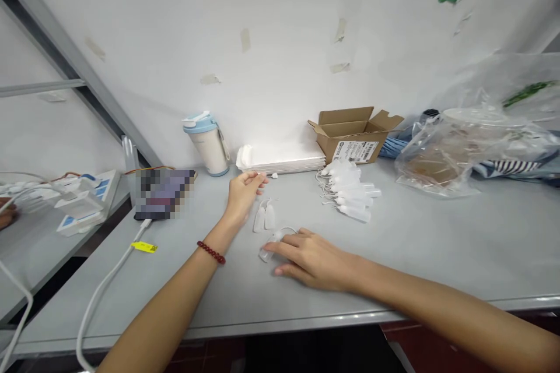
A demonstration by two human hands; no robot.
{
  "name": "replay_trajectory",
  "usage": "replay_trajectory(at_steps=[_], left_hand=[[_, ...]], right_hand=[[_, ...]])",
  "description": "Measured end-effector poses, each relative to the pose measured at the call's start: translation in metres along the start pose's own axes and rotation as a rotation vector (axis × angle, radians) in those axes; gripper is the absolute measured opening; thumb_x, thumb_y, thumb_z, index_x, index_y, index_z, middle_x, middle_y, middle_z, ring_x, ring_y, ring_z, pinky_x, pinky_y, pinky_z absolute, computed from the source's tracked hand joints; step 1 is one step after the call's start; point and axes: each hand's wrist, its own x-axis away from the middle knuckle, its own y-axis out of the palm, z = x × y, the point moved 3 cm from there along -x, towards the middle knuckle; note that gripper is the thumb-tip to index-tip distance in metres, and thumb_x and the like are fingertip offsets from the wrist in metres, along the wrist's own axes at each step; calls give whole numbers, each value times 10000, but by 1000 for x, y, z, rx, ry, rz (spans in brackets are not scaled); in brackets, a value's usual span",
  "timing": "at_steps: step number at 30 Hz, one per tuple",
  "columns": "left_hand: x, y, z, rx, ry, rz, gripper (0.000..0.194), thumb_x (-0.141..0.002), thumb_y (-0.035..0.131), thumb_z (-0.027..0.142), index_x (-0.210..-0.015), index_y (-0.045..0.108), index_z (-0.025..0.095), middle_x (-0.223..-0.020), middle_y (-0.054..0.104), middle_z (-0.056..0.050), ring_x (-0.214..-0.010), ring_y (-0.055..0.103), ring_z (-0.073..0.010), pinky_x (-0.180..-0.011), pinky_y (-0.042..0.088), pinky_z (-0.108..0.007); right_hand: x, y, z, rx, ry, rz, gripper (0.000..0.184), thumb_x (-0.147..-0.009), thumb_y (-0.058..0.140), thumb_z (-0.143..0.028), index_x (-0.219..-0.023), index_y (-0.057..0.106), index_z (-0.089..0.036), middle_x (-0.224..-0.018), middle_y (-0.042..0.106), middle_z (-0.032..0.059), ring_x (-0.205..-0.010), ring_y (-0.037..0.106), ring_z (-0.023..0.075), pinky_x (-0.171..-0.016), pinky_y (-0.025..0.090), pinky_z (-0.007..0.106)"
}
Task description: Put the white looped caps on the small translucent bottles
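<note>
My left hand (245, 193) is closed in a pinch near the back of the table, and whatever its fingers hold is hidden. Just beyond its fingertips is a small white plug-like end (274, 175); I cannot tell whether it is gripped. Fingers of my right hand (312, 259) are on a small translucent white piece with a thin cord (266, 253), which lies on the table partly hidden by them. Two similar translucent pieces (265, 217) lie side by side between my hands. To the right is a pile of several more (350, 189), their cords pointing left.
Along the wall stand a cream cup with blue lid (210, 145), a stack of white flat sheets (284, 158) and an open cardboard box (350, 139). A clear plastic bag (437, 157) lies right. A phone (164, 195) with a white cable (107, 282) is left. Another person's hand (6, 214) shows far left.
</note>
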Motion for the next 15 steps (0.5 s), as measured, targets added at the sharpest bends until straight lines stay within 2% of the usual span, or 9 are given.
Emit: replay_trajectory(at_steps=[3,9,12,15], left_hand=[[10,5,7,165,-78,-48,288,-686,671,370,-826,651,120,-865,705,-112,-760,595,-162,-631,461,-256],[20,9,14,173,-104,-168,292,-683,694,379,-808,653,119,-816,703,-94,-718,585,-152,-637,472,-276],[21,8,17,165,-103,-189,301,-686,696,387,-815,648,119,-819,704,-95,-716,591,-156,-644,475,-284],[24,8,20,136,-110,-228,278,-697,688,381,-804,642,128,-806,704,-85,-715,602,-159,-660,476,-291]], right_hand=[[0,-1,1,16,0,-1,391,-950,352,-423,-1177,551,-174,-940,643,89,-774,587,174,-794,421,324],[3,0,8,121,21,63,346,-955,351,-390,-1064,597,-172,-833,630,77,-700,564,170,-726,408,312],[4,-1,14,194,25,141,327,-952,357,-366,-1005,609,-164,-789,614,75,-648,540,166,-671,392,302],[6,-7,19,248,37,276,312,-946,363,-340,-988,606,-149,-767,596,82,-634,522,170,-628,379,294]])
